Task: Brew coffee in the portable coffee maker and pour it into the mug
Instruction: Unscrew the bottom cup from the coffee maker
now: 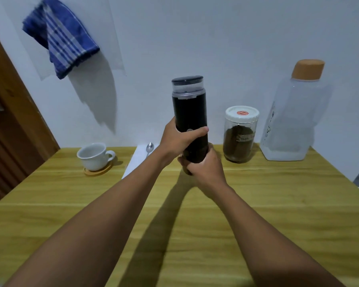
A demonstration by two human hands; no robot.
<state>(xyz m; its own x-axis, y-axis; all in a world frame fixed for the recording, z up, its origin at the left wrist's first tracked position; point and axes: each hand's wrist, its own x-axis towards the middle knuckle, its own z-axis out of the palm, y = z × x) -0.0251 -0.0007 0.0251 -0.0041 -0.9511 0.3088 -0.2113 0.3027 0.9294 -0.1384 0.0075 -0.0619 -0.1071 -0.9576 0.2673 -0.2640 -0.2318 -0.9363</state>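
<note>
The tall black portable coffee maker, with a clear band and dark lid on top, is held upright above the wooden table. My left hand wraps its middle, thumb across the front. My right hand grips its bottom section from below. A white mug stands empty on a round wooden coaster at the far left of the table.
A clear jar of ground coffee with a white lid stands right of the maker. A large clear water jug with an orange cap is at the far right. A spoon lies on a white sheet. A blue striped towel hangs on the wall.
</note>
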